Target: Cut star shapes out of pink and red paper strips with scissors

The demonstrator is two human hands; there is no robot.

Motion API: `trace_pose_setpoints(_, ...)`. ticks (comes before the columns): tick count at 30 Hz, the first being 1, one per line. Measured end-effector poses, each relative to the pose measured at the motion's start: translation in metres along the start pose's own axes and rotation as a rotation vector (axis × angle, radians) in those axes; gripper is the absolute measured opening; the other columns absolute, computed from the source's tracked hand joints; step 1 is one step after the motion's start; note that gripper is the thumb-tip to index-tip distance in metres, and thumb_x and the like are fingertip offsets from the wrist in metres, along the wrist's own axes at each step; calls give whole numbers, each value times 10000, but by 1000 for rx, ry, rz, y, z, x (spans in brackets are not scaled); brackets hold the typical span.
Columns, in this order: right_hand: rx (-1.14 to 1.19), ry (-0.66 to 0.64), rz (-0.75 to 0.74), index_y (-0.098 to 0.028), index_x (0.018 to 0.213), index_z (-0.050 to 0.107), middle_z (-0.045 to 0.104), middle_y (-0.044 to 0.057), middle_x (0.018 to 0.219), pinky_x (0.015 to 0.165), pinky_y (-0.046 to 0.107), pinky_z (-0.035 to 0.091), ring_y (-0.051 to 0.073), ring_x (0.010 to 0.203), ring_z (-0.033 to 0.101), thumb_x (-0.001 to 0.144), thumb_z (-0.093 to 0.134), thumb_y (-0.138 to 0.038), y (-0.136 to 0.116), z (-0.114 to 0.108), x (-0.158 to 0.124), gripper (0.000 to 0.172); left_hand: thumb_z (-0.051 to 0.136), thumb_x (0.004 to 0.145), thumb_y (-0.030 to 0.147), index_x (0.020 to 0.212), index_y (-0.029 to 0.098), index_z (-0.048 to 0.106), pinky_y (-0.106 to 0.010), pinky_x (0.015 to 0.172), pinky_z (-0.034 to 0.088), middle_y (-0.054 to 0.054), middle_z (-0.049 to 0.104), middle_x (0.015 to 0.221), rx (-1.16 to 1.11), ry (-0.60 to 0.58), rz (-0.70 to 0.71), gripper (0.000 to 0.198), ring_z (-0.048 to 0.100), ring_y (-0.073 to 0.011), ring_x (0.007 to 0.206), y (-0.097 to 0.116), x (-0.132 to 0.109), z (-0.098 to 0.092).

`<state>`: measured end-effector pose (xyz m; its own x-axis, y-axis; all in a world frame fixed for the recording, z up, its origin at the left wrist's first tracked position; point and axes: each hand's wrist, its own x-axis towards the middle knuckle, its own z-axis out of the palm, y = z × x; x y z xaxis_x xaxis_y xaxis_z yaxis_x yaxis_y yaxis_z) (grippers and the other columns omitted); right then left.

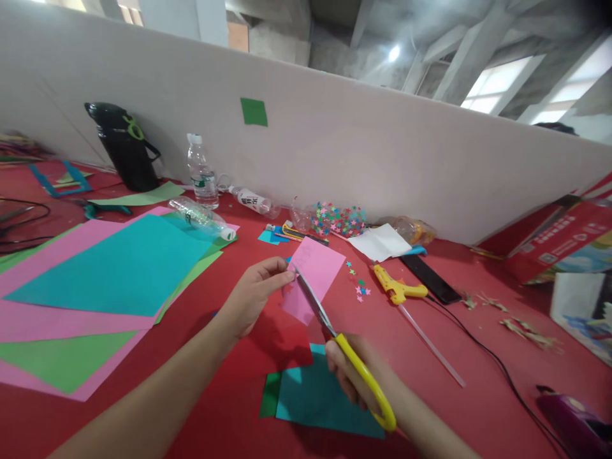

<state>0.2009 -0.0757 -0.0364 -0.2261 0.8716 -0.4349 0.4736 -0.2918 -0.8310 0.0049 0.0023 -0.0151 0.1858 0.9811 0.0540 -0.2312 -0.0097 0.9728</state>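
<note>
My left hand [252,293] pinches the left edge of a small pink paper sheet [313,274] and holds it up above the red table [201,331]. My right hand [354,373] grips yellow-handled scissors [344,350], whose blades reach into the pink sheet from below. Under my hands lie a teal paper square [320,398] on a green one and a red sheet [272,347].
Large teal, pink and green sheets [105,274] cover the left. Plastic bottles [202,172], a black flask [125,148], a bag of coloured stars [337,220], a yellow glue gun [396,290] with cable, a phone [430,277], a red box [559,239] and a white partition wall [363,153] surround them.
</note>
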Motion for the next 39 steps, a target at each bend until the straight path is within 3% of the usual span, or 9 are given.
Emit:
trace_pose_setpoints(13, -10, -11, 84, -213, 680, 447, 386, -93, 325, 274, 149, 263, 62, 259, 313, 841, 426, -559, -13, -3, -3, 382, 707, 736, 222, 680, 174, 590, -216, 649, 382, 36, 558, 679, -57, -30, -36, 138, 478, -93, 643, -4, 0, 2)
trace_pose_setpoints(18, -29, 31, 161, -219, 648, 432, 347, -102, 273, 255, 151, 251, 65, 228, 271, 844, 417, -523, -21, 0, -5, 362, 709, 719, 220, 651, 180, 581, -204, 603, 384, 43, 550, 652, -106, -9, -63, 150, 473, -81, 601, -5, -2, 8)
trace_pose_setpoints(22, 119, 23, -11, -213, 654, 453, 401, -91, 296, 267, 161, 255, 64, 224, 298, 807, 432, -605, -12, -2, -5, 422, 729, 635, 235, 631, 186, 589, -212, 535, 374, 38, 548, 614, -85, 106, -69, 148, 466, -91, 552, 1, 0, 10)
trace_pose_setpoints(26, 361, 235, -287, -207, 656, 453, 414, -81, 307, 293, 170, 245, 61, 236, 313, 841, 420, -632, -2, -12, -1, 465, 715, 630, 257, 613, 181, 586, -212, 532, 362, 30, 561, 637, 41, 205, -30, 150, 478, -99, 569, 2, 6, 2)
trace_pose_setpoints(28, 446, 302, -359, -208, 654, 448, 416, -77, 311, 296, 173, 251, 65, 243, 326, 850, 419, -663, 1, -20, 5, 496, 701, 647, 246, 620, 184, 601, -225, 561, 385, 11, 617, 716, 205, 84, -40, 120, 521, -120, 616, -1, 7, -2)
trace_pose_setpoints(31, 522, 380, -346, -209, 651, 451, 395, -80, 301, 279, 176, 233, 67, 230, 308, 840, 412, -701, 4, -29, 14, 528, 682, 674, 232, 604, 201, 635, -283, 689, 459, -44, 690, 909, 449, -283, -56, 90, 622, -205, 828, -4, 3, -1)
trace_pose_setpoints(33, 532, 399, -312, -209, 653, 456, 387, -85, 297, 268, 177, 207, 67, 225, 297, 829, 446, -682, 4, -31, 17, 505, 672, 704, 236, 600, 219, 655, -341, 833, 468, -66, 679, 1084, 553, -452, -30, 107, 608, -264, 1045, -5, -2, 2)
trace_pose_setpoints(36, 442, 366, -270, -206, 621, 458, 381, -88, 299, 280, 175, 230, 63, 242, 310, 800, 538, -576, -2, -29, 14, 419, 672, 742, 265, 664, 249, 688, -403, 975, 418, -55, 594, 1295, 648, -463, 34, 82, 525, -291, 1218, -7, -8, 7)
trace_pose_setpoints(39, 321, 285, -186, -204, 602, 474, 359, -100, 294, 296, 168, 258, 57, 261, 311, 749, 597, -440, -10, -23, 8, 304, 655, 774, 290, 699, 254, 691, -422, 999, 406, -60, 593, 1277, 671, -478, 81, 90, 535, -286, 1208, -11, -12, 10)
